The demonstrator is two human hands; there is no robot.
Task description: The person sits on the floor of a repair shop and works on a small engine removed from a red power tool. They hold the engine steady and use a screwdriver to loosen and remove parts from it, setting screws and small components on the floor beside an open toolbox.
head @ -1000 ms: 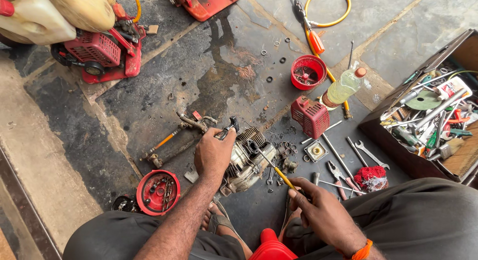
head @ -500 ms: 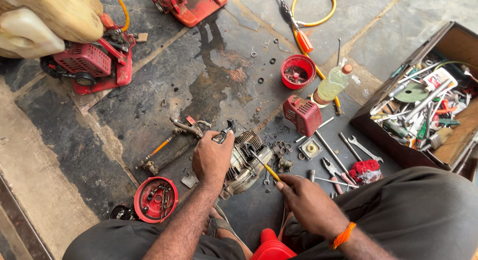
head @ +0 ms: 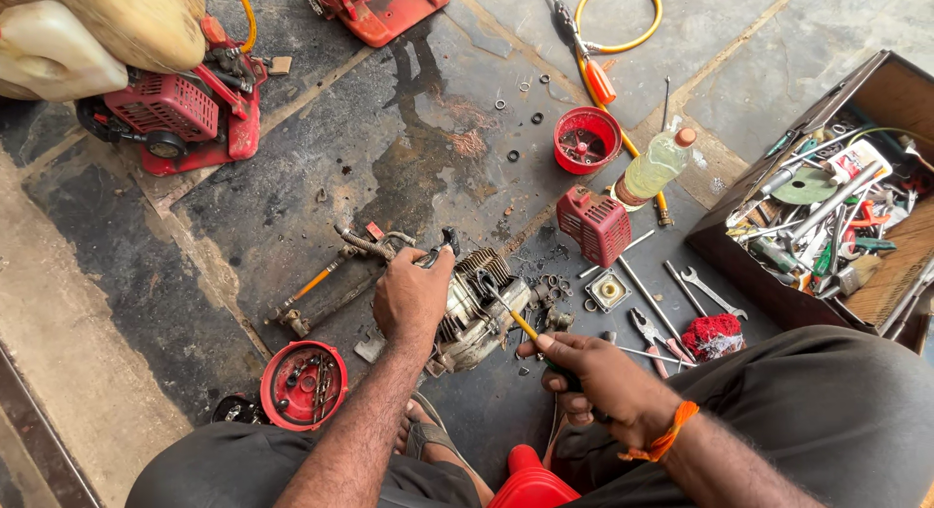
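A small grey engine block (head: pixel 482 308) lies on the oily concrete floor between my knees. My left hand (head: pixel 413 296) rests on its left side, fingers curled over the top and gripping it. My right hand (head: pixel 593 377) is closed around a yellow-handled screwdriver (head: pixel 516 318), whose tip points into the engine's right side. An orange band sits on my right wrist.
A red grilled cover (head: pixel 595 225), red cup (head: pixel 586 139), plastic bottle (head: pixel 657 164), spanners (head: pixel 708 292) and pliers (head: pixel 647 335) lie to the right. An open toolbox (head: pixel 827 206) stands far right. A red round lid (head: pixel 303 384) holds parts at left. A red machine (head: pixel 180 114) sits top left.
My right hand has moved up and left, bringing the screwdriver tip to the engine. The left hand stays on the engine.
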